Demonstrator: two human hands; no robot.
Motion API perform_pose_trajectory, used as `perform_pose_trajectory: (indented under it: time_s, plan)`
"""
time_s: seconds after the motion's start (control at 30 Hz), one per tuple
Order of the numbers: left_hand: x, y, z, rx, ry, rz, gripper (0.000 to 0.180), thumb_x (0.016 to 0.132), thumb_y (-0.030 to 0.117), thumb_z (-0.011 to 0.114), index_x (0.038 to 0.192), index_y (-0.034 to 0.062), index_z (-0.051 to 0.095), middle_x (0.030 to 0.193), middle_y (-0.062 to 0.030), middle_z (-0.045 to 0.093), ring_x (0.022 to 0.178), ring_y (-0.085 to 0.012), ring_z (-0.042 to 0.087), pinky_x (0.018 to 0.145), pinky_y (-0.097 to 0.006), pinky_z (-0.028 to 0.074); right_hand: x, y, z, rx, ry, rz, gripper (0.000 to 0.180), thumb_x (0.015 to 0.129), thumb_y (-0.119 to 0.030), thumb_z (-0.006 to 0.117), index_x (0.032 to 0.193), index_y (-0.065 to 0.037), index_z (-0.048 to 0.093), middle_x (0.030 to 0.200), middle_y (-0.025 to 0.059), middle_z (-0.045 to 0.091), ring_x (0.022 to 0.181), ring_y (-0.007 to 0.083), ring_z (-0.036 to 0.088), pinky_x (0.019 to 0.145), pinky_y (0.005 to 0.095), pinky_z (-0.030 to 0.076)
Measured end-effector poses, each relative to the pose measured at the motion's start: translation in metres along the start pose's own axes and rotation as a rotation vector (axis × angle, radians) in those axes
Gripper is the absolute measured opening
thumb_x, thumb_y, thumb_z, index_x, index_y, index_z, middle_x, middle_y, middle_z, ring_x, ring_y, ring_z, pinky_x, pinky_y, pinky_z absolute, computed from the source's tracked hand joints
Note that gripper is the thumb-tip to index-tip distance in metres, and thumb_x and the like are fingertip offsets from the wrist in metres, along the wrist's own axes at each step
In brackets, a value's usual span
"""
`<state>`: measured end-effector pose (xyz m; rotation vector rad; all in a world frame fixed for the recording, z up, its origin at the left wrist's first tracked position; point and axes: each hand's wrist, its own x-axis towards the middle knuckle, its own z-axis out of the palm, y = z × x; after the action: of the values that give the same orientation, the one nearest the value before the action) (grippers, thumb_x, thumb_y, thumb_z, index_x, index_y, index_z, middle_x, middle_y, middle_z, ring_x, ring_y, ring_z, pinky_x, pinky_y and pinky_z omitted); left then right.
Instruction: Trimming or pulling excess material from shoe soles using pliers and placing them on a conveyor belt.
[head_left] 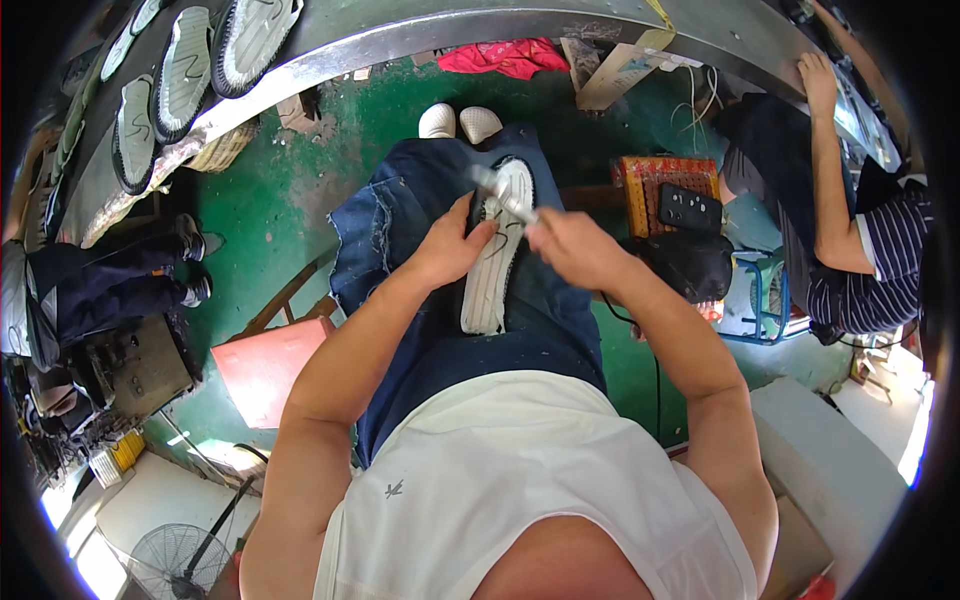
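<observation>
On the lap, lengthwise with the narrow end toward the body: a pale, ridged shoe sole [484, 285] with a dark toothed edge at the far end and a thin dark squiggle across the middle, not readable as a word. Under it, blue cloth [388, 220], frayed at the left border. At the left edge of the sole, the left hand [450, 242], forearm angled inward from the lower left, thumb and forefinger spread apart, fingers against the edge; cannot tell how firmly gripped. Over the upper part of the sole, a whitish tool [505, 196], blurred and of uncertain kind. Around its near end, the right hand [578, 248], fingers curled closed, elbow bent outward, forearm slanting in from the lower right. On the chest of the white shirt [520, 440], a small dark logo-like mark [394, 489]. To the right, a black phone [690, 208] beside a dark bag [692, 266]. Farther right, another person's arm [832, 180], hand raised to the edge of the metal desk [420, 32]. At upper left on the desk, several similar soles [184, 75]. Lower left, a pink box-like thing [270, 370].
</observation>
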<state>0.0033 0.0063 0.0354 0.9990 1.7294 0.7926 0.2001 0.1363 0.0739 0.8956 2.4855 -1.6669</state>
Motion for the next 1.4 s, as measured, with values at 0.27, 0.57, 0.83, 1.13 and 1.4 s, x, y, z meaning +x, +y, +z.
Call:
perform_pose_trajectory:
  time_s: [0.27, 0.57, 0.83, 1.13, 1.4]
  plan:
    - [0.018, -0.021, -0.016, -0.425, -0.23, -0.102, 0.047, 0.098, 0.023, 0.065, 0.138, 0.0032, 0.051, 0.125, -0.0087, 0.063, 0.113, -0.0159, 0.06, 0.099, -0.035, 0.048, -0.042, -0.022, -0.022, 0.025, -0.264, 0.425, 0.027, 0.096, -0.024, 0.06, 0.096, 0.003, 0.06, 0.083, 0.0227, 0.068, 0.084, 0.044, 0.066, 0.077, 0.0457, 0.051]
    - [0.016, 0.005, -0.019, -0.45, -0.31, -0.317, 0.054, 0.094, 0.021, 0.071, 0.14, 0.0043, 0.048, 0.123, -0.0103, 0.064, 0.104, -0.0196, 0.065, 0.087, -0.038, 0.053, -0.055, -0.054, 0.026, -0.987, -0.06, -0.285, 0.049, 0.083, -0.008, 0.068, 0.124, 0.015, 0.055, 0.096, 0.0286, 0.066, 0.094, 0.0445, 0.067, 0.078, 0.0452, 0.059]
    - [0.012, -0.009, -0.016, -0.577, -0.277, -0.347, 0.049, 0.095, 0.017, 0.07, 0.138, 0.0045, 0.049, 0.12, -0.009, 0.065, 0.104, -0.0178, 0.066, 0.082, -0.035, 0.057, -0.016, -0.054, 0.014, -0.8, -0.485, -0.074, 0.022, 0.088, -0.019, 0.067, 0.097, 0.001, 0.066, 0.094, 0.02, 0.071, 0.083, 0.038, 0.07, 0.075, 0.0477, 0.054]
    - [0.009, -0.013, -0.001, -0.112, -0.045, -0.075, 0.065, 0.095, 0.028, 0.068, 0.148, 0.0019, 0.04, 0.131, -0.0212, 0.062, 0.119, -0.03, 0.062, 0.102, -0.038, 0.048, -0.054, 0.008, 0.026, -0.314, -0.295, 0.17, 0.03, 0.09, -0.032, 0.068, 0.102, -0.004, 0.066, 0.095, 0.0204, 0.07, 0.092, 0.0412, 0.067, 0.082, 0.0491, 0.052]
    - [-0.037, -0.035, 0.036, -0.529, -0.043, -0.161, 0.084, 0.1, 0.014, 0.06, 0.163, 0.0144, 0.005, 0.149, -0.0124, 0.047, 0.133, -0.0203, 0.047, 0.112, -0.031, 0.036, -0.096, 0.005, 0.055, -0.7, -0.14, -0.127, 0.014, 0.092, -0.013, 0.057, 0.097, 0.0, 0.058, 0.093, 0.0211, 0.066, 0.084, 0.0394, 0.068, 0.073, 0.0472, 0.056]
